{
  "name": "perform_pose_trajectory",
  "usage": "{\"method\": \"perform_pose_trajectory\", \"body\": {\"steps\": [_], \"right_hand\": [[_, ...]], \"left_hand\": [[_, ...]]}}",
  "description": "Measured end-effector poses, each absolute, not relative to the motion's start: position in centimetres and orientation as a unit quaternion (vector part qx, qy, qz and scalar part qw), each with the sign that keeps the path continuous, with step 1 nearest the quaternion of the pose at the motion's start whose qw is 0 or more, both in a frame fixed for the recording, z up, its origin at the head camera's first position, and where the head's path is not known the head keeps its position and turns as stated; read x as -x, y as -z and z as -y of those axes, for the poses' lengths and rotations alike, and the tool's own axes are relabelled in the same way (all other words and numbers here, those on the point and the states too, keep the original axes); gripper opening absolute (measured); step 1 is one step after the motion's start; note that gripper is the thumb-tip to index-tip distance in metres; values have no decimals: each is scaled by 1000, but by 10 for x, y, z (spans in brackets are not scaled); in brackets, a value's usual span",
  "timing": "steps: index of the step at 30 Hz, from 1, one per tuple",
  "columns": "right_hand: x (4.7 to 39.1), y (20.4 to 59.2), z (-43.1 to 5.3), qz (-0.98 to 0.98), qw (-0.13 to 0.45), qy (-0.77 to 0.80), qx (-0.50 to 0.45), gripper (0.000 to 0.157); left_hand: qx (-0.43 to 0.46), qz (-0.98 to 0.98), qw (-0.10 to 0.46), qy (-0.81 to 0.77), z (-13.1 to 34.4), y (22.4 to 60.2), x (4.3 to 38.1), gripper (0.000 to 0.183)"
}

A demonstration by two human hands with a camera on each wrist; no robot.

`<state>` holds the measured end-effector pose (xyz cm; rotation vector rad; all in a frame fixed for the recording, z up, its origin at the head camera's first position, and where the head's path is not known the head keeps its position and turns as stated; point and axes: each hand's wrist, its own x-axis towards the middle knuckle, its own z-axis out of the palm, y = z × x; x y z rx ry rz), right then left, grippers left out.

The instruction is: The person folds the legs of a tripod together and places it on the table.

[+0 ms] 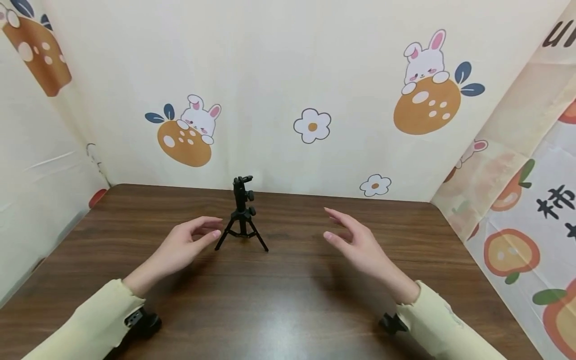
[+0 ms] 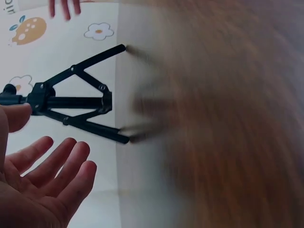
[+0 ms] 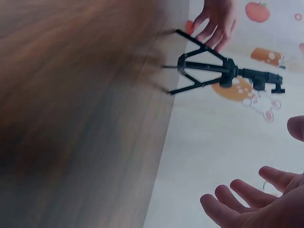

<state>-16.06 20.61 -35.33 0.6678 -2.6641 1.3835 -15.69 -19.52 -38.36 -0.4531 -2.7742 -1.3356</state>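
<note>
A small black tripod (image 1: 242,210) stands upright on the brown wooden table, its three legs spread and its short head folded at the top. Just to its left is my left hand (image 1: 182,245), fingers relaxed and a little bent, holding nothing. In the left wrist view the tripod (image 2: 71,102) shows sideways beyond the thumb, and I cannot tell whether the hand touches it. My right hand (image 1: 360,245) hovers well to the right of the tripod, thumb and fingers apart with nothing between them. The right wrist view shows this hand (image 3: 266,194) loosely spread, away from the tripod (image 3: 213,69).
The wooden table (image 1: 279,285) reaches back to a pale cloth wall (image 1: 261,75) printed with rabbits, oranges and flowers. More printed cloth (image 1: 517,225) hangs along the right side. A dark wrist camera (image 1: 144,322) sits under the left sleeve, another camera (image 1: 392,324) under the right.
</note>
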Motion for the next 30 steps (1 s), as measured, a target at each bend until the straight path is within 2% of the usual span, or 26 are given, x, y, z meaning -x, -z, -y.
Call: {"method": "perform_pose_trajectory", "body": {"steps": [12,19,30], "right_hand": [[191,338,-137,829,-13,-478,-289,53],[201,325,-102,824,-17,-473,-312,53],[210,308,-58,794,38,-483,-368,57]], "left_hand": [[128,899,23,418,181,394,176,20],[127,907,37,399,174,392,181,16],[115,907,63,399,165,391,178,10]]}}
